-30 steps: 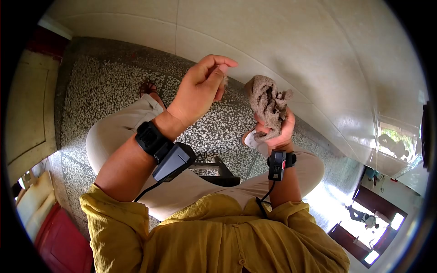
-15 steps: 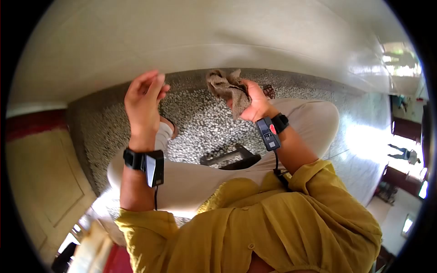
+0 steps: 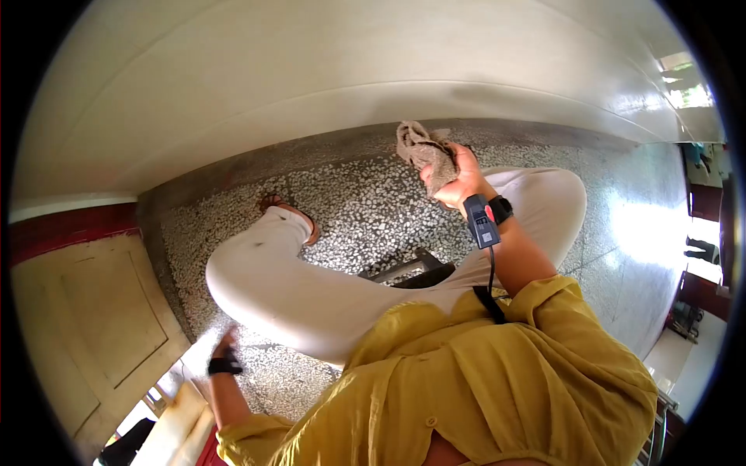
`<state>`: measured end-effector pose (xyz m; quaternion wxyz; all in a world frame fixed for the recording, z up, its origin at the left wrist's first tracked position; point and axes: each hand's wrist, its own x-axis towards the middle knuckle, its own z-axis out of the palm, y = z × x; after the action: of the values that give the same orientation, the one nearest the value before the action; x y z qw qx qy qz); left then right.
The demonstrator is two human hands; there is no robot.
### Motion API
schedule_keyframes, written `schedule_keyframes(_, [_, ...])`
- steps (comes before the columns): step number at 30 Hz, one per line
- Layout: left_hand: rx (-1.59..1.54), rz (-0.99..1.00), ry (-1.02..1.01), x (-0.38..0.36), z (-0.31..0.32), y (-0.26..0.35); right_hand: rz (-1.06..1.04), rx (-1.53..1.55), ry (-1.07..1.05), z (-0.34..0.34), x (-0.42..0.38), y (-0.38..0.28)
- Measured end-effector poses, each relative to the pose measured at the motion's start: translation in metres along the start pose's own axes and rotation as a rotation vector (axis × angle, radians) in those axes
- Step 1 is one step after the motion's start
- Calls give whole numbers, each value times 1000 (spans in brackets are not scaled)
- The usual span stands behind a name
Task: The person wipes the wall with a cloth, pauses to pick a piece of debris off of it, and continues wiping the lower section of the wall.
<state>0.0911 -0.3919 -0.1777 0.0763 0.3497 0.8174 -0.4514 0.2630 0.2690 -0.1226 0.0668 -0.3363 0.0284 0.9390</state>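
Observation:
A crumpled brown cloth (image 3: 420, 149) is bunched in my right hand (image 3: 464, 180), with its loose end sticking up past the fingers. It is held in front of the pale wall (image 3: 350, 70), near where the wall meets the speckled floor (image 3: 357, 206). Down at my left side, beyond the thigh, my left hand (image 3: 226, 342) hangs low over the floor, smeared by motion. Its fingers are hard to make out. Both wrists carry black straps, and a small device (image 3: 482, 220) with a cable sits on the right one.
My bent legs in pale trousers (image 3: 268, 272) spread to both sides, with a sandalled foot (image 3: 299, 217) on the floor. Between them shows a dark low frame (image 3: 412, 268). A cream panelled door (image 3: 101, 311) stands at left. Far right, a person (image 3: 703, 250) stands in bright light.
My left hand has dropped from in front of the wall down to my left side. The right hand, still holding the cloth, has shifted slightly right in view.

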Motion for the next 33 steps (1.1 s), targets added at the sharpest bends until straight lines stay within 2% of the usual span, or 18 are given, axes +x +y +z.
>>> schedule_keyframes(2, [-606,-131,-349,-30,27,37,-48,-40,78,-2,2,-2])
schedule_keyframes(4, [-1082,-150,-555,-30,36,32,-70,-83,49,1,2,-5])
schedule_keyframes(5, [-1581,-382,-187,-30,26,35,-54,-82,25,3,-2,-6])
schedule_keyframes(6, [-1666,-488,-161,-18,12,27,-58,-81,-53,-10,6,-12])
schedule_keyframes(8, [-1387,-348,135,22,2,8,-43,-50,-22,-11,5,-11])
schedule_keyframes(9, [-1406,-460,232,36,-70,-10,-87,-29,42,-13,6,-9])
schedule_keyframes(10, [-1399,-505,310,53,-89,-23,-22,1,-29,-20,10,-13])
schedule_keyframes(13, [-1795,-441,560,95,-173,-53,-159,-68,100,-21,4,-6])
schedule_keyframes(14, [-1715,-427,617,108,-191,-61,-260,-107,187,-25,5,-2])
schedule_keyframes(16, [-1866,-383,677,125,-243,-70,-169,-83,187,3,-3,5])
schedule_keyframes(18, [-2297,-238,721,144,-270,-67,-87,-57,70,-23,10,-12])
schedule_keyframes(21, [-2902,-43,467,148,-318,-61,-141,-55,167,-22,9,-10])
schedule_keyframes(25, [-3103,126,350,159,-349,-35,-274,-169,254,-26,5,-8])
schedule_keyframes(26, [-3094,214,337,160,-352,-26,-173,-279,-29,-33,5,-12])
schedule_keyframes(27, [-2906,-28,325,162,-353,-16,-256,-513,-102,-43,9,-19])
schedule_keyframes(31, [-2599,48,91,200,-371,24,-1007,-1444,-287,-88,41,-31])
schedule_keyframes(32, [-2474,17,149,196,-383,35,-1138,-1547,-311,-98,49,-29])
schedule_keyframes(33, [-2354,146,51,204,-374,41,-1109,-1593,-230,-88,39,-26])
